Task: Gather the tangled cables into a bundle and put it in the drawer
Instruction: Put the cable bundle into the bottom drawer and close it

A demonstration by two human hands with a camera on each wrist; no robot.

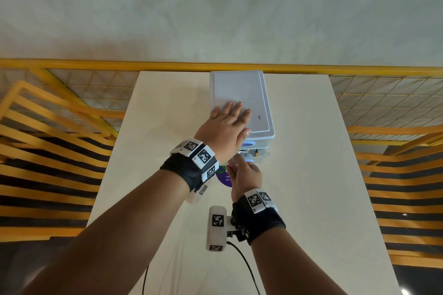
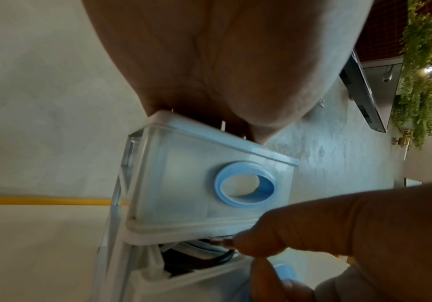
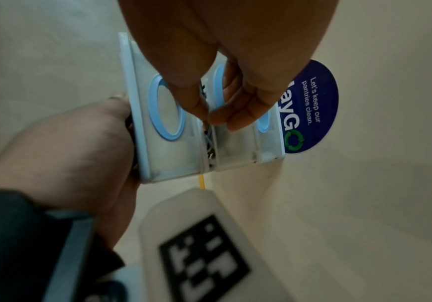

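We're bracing the drawer unit with our left hand, fingers flat on its lid. Our right hand is pinching a cable plug, tucking the cables into the middle drawer. Next, probably, pushing it closed.

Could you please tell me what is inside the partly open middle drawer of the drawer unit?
Dark and pale cables lie inside the middle drawer. The right hand pinches a metal plug at its opening. The drawer's back is hidden.
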